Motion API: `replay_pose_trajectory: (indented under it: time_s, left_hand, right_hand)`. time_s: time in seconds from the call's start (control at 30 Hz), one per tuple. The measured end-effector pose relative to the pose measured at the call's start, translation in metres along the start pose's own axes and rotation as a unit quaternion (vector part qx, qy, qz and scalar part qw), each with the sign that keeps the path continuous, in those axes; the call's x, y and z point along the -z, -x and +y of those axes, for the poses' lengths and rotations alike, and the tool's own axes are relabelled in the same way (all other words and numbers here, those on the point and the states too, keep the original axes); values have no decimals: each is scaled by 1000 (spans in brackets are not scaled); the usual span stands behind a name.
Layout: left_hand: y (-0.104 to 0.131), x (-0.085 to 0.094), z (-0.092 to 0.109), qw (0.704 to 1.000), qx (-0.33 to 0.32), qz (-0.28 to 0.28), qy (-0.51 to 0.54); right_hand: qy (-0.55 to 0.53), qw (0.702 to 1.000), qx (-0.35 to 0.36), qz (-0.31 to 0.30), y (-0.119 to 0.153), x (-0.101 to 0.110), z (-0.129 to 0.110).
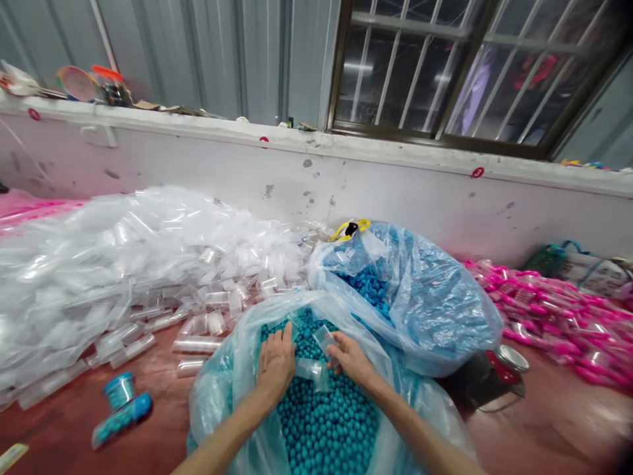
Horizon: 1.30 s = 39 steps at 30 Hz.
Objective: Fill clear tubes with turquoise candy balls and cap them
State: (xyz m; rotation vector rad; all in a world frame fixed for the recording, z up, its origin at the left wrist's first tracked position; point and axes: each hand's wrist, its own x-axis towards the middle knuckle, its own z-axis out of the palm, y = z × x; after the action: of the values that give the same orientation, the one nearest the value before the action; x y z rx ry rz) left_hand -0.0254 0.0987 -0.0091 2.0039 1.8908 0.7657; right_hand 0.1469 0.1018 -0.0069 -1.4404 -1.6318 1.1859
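Both hands are inside the mouth of a clear plastic bag (pixel 225 376) filled with teal beads (pixel 329 429). My right hand (pixel 350 359) is closed on a clear plastic tube (pixel 324 339), which is tilted over the beads. My left hand (pixel 277 361) is at the left side of the bag, fingers curled together. The edge of another clear tube (pixel 295 324) shows at its fingertips, mostly hidden by the hand. Between the hands a further clear tube (pixel 310 371) lies on the beads.
A large heap of clear tubes (pixel 148 264) spreads across the left. Two bead-filled tubes with blue caps (pixel 121 420) lie on the red table (pixel 163 409). Behind is a bag of blue caps (pixel 368 290); at right are pink packages (pixel 558 316) and a silver-lidded jar (pixel 512 359).
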Motion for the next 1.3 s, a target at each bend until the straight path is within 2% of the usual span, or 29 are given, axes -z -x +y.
replay_pose_trajectory:
  time_s: [0.07, 0.1, 0.17, 0.2, 0.23, 0.27, 0.33, 0.4, 0.47, 0.57, 0.67, 0.73, 0.8, 0.83, 0.87, 0.9, 0.93, 0.97, 1.03, 1.1, 1.17, 1.23, 1.3]
  left_hand:
    - [1, 2, 13, 982, 10, -45, 182]
    - [3, 1, 19, 951, 28, -96, 292]
    - [10, -2, 31, 853, 79, -202, 474]
    - [15, -5, 35, 806, 107, -239, 530]
    - [19, -8, 38, 773, 134, -260, 563]
    - [22, -11, 40, 753, 159, -267, 580]
    - [26, -15, 43, 739, 203, -257, 589]
    - [23, -13, 41, 747, 221, -252, 574]
    - [10, -3, 35, 774, 212, -249, 542]
    - [-18, 16, 19, 816, 204, -237, 486]
    - [-35, 31, 7, 860, 208, -223, 410]
    - [-30, 34, 8, 904, 182, -161, 351]
    - [-13, 30, 16, 956, 115, -59, 264]
    - [0, 26, 21, 973, 74, -28, 219]
    - [13, 20, 26, 979, 43, -41, 193]
    - [26, 14, 30, 976, 22, -100, 195]
    - [39, 6, 34, 959, 15, -178, 220]
    - [50, -1, 35, 940, 23, -228, 251]
    - [66, -11, 35, 908, 64, -289, 298]
    - [74, -14, 32, 892, 105, -325, 297]
    - [75, -8, 28, 891, 109, -370, 240]
    - [74, -1, 26, 907, 43, -387, 157]
    - [71, 1, 26, 921, -17, -377, 100]
  right_hand:
    - [-172, 984, -24, -50, 13, -3, -7]
    - [-248, 965, -26, -77, 19, -6, -9]
    - [-350, 929, -25, -122, 30, -14, -12]
    - [-386, 912, -30, -137, 35, -19, -13]
    - [-414, 897, -38, -147, 38, -24, -13]
    - [-434, 887, -45, -151, 41, -29, -13]
    - [-448, 882, -49, -137, 45, -38, -12]
    - [-441, 892, -36, -98, 50, -48, -11]
    - [-424, 903, -32, -68, 59, -57, -8]
    - [-406, 908, -60, -85, 77, -66, 0]
    - [-387, 916, -77, -75, 89, -61, 7]
    - [-355, 930, -83, -41, 90, -51, 9]
    - [-333, 938, -99, -2, 88, -42, 7]
    - [-334, 936, -107, 15, 87, -38, 5]
    - [-345, 932, -110, 22, 87, -37, 3]
    - [-361, 927, -103, 17, 86, -36, 1]
    - [-374, 923, -89, 2, 87, -37, 0]
    - [-375, 924, -72, -17, 87, -38, 0]
    - [-325, 943, -50, -58, 90, -40, 1]
    - [-198, 974, -53, -100, 92, -37, 4]
    - [-9, 992, -38, -120, 93, -28, 7]
    - [190, 978, -9, -79, 91, -15, 8]
    - [340, 940, -16, -19, 85, -3, 8]
